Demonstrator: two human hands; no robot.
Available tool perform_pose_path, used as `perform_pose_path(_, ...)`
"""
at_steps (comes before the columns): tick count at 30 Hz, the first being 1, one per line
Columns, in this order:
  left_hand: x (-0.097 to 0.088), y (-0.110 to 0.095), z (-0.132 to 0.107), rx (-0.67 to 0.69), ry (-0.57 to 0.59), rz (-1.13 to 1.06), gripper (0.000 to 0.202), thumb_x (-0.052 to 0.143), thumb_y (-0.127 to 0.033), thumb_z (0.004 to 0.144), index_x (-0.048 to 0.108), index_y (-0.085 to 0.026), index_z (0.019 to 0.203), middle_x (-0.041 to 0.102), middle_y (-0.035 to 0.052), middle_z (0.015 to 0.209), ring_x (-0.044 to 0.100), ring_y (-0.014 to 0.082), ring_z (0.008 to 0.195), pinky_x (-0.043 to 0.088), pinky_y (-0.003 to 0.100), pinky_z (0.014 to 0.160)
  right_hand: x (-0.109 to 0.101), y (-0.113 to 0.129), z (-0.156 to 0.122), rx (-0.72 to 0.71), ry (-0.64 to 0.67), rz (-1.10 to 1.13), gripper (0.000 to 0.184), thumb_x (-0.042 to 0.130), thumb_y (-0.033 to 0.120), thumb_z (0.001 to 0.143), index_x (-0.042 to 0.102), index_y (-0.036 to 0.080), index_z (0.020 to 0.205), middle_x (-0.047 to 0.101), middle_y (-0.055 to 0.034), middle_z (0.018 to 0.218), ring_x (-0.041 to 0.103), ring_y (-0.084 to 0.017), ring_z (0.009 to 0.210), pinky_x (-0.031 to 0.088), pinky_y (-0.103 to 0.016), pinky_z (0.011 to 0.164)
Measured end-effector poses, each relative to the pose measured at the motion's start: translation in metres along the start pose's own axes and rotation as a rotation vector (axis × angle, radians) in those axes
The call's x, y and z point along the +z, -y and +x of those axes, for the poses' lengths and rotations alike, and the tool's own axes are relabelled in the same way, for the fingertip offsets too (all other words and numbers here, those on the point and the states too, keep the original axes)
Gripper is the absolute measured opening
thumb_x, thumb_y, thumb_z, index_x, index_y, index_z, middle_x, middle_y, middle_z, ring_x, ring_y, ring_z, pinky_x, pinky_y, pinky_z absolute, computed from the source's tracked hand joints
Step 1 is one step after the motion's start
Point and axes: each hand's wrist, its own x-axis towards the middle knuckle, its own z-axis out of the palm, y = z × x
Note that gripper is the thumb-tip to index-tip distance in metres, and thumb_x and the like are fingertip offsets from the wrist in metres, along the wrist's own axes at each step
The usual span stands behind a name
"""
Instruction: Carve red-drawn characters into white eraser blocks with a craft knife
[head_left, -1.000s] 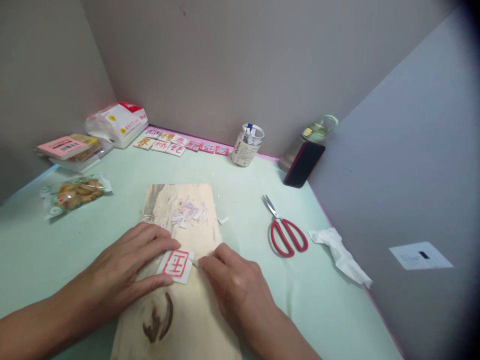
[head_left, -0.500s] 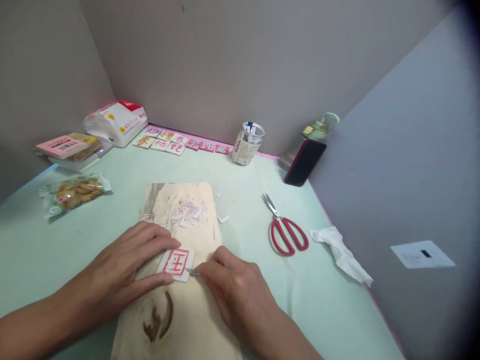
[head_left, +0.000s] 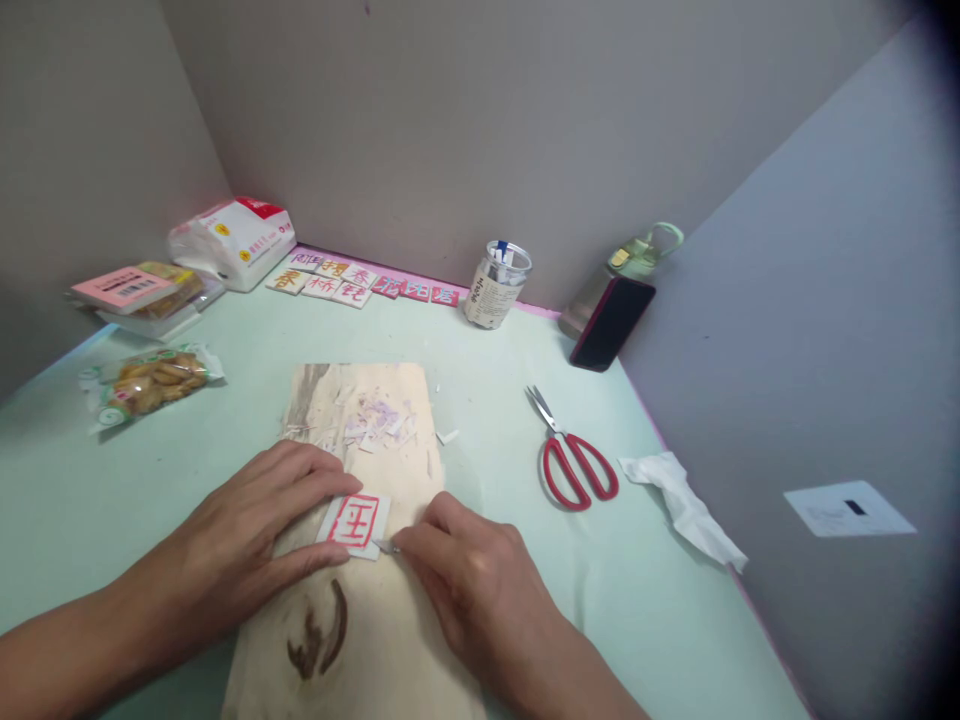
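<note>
A small white square with a red character (head_left: 354,524) lies on a wooden board (head_left: 375,620). My left hand (head_left: 251,530) lies over its left side, fingers flat and pressing it down. My right hand (head_left: 472,580) is pinched round a thin blade tool (head_left: 387,546) whose metal tip touches the square's lower right edge. Paper shavings (head_left: 375,420) are scattered on the far half of the board.
Red-handled scissors (head_left: 574,465) and a crumpled tissue (head_left: 679,505) lie to the right. A jar (head_left: 496,285), a phone (head_left: 611,322) and a bottle (head_left: 637,255) stand at the back. Carved tiles (head_left: 352,283), a white packet (head_left: 232,243), boxes (head_left: 139,290) and a snack bag (head_left: 150,382) are at the left.
The blade tip in my right hand has slid down along the square's right edge toward its lower corner. My left hand has stayed in place.
</note>
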Motion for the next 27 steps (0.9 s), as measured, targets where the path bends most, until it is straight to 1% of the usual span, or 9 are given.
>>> perform_pose_path(3,0.000,0.000,0.000,0.001,-0.002,0.001,0.033,0.070,-0.059,0.111,0.072,-0.037,0.136,0.077,-0.0018,0.123,0.071,0.0230,0.115,0.056,0.031,0.099,-0.002,0.000,0.000,-0.005,0.027,-0.001,0.024,0.063,0.003,0.100,0.079,0.021,0.100,0.070,-0.0013,0.093,0.064,-0.014,0.070,0.037,-0.027,0.060)
perform_pose_path(7,0.000,0.000,0.000,0.001,-0.002,0.004,0.032,0.071,-0.058,0.111,0.072,-0.037,0.136,0.076,-0.0013,0.124,0.071,0.0235,0.116,0.056,0.032,0.099,-0.007,0.000,-0.001,0.031,0.062,0.083,0.026,0.061,0.005,0.105,0.080,0.023,0.103,0.071,-0.0009,0.095,0.069,-0.015,0.075,0.044,-0.025,0.065)
perform_pose_path(10,0.000,0.002,0.000,0.009,0.006,0.000,0.032,0.070,-0.057,0.112,0.071,-0.038,0.137,0.075,-0.0016,0.124,0.070,0.0230,0.117,0.055,0.031,0.100,-0.009,-0.003,0.000,0.066,0.027,0.180,0.027,0.059,0.009,0.110,0.082,0.022,0.109,0.073,-0.0021,0.098,0.074,-0.017,0.082,0.052,-0.026,0.072)
perform_pose_path(13,0.000,0.003,0.001,0.027,0.031,0.001,0.033,0.070,-0.057,0.112,0.069,-0.038,0.139,0.074,-0.0016,0.124,0.069,0.0227,0.117,0.054,0.031,0.100,-0.006,-0.006,0.003,0.097,-0.046,0.171,0.026,0.057,0.012,0.113,0.083,0.020,0.112,0.075,-0.0043,0.100,0.076,-0.018,0.085,0.054,-0.027,0.074)
perform_pose_path(16,0.001,0.004,0.001,0.032,0.024,0.012,0.033,0.069,-0.057,0.113,0.068,-0.038,0.139,0.074,-0.0015,0.125,0.069,0.0223,0.118,0.053,0.030,0.101,-0.001,-0.007,0.005,0.096,-0.067,0.090,0.026,0.058,0.012,0.112,0.083,0.020,0.110,0.074,-0.0049,0.099,0.075,-0.019,0.081,0.053,-0.028,0.070)
perform_pose_path(20,0.000,0.002,0.002,0.030,0.013,0.015,0.032,0.069,-0.057,0.112,0.069,-0.038,0.138,0.074,-0.0019,0.125,0.069,0.0221,0.117,0.054,0.030,0.101,0.002,-0.003,0.005,0.071,-0.007,0.024,0.027,0.060,0.006,0.107,0.082,0.021,0.110,0.074,-0.0038,0.099,0.073,-0.018,0.079,0.049,-0.027,0.066)
perform_pose_path(25,-0.002,-0.002,0.003,0.025,0.005,0.005,0.031,0.069,-0.057,0.112,0.069,-0.037,0.137,0.075,-0.0011,0.123,0.071,0.0230,0.115,0.055,0.031,0.099,-0.007,0.002,0.003,0.054,0.086,0.005,0.024,0.064,0.005,0.106,0.082,0.021,0.107,0.072,-0.0020,0.096,0.069,-0.017,0.074,0.045,-0.028,0.063)
perform_pose_path(27,-0.001,-0.002,0.003,0.026,0.001,0.004,0.031,0.069,-0.056,0.113,0.070,-0.037,0.137,0.075,-0.0008,0.123,0.071,0.0232,0.114,0.056,0.031,0.098,-0.013,0.003,0.002,0.046,0.124,0.044,0.022,0.065,0.007,0.107,0.082,0.022,0.105,0.072,-0.0014,0.096,0.069,-0.016,0.075,0.045,-0.028,0.064)
